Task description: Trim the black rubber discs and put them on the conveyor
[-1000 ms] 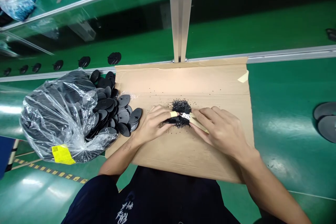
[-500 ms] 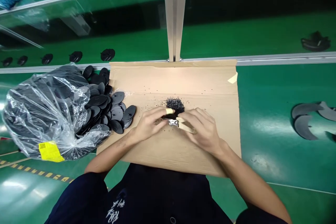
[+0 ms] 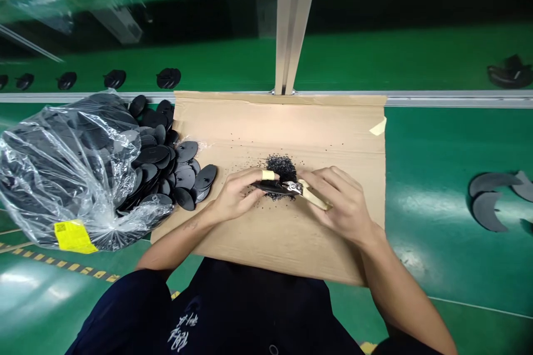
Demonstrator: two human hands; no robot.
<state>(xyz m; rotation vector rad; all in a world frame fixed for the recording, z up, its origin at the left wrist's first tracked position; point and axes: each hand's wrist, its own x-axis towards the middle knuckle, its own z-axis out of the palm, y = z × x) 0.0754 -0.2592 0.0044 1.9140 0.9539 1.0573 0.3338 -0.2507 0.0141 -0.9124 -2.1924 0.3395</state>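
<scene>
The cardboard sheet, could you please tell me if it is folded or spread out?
Spread out: the cardboard sheet lies wide open beneath the left hand and right hand.

Black piece (image 3: 272,187) partly out of sight behind the left hand (image 3: 235,194), clear bag (image 3: 62,163) partly beyond the view's left edge

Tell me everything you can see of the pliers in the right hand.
The pliers have a shiny metal head and cream handles that look plastic-coated. The right hand grips them above the cardboard, head pointing left at the black part in the left hand. Whether the jaws are closed is unclear.
</scene>
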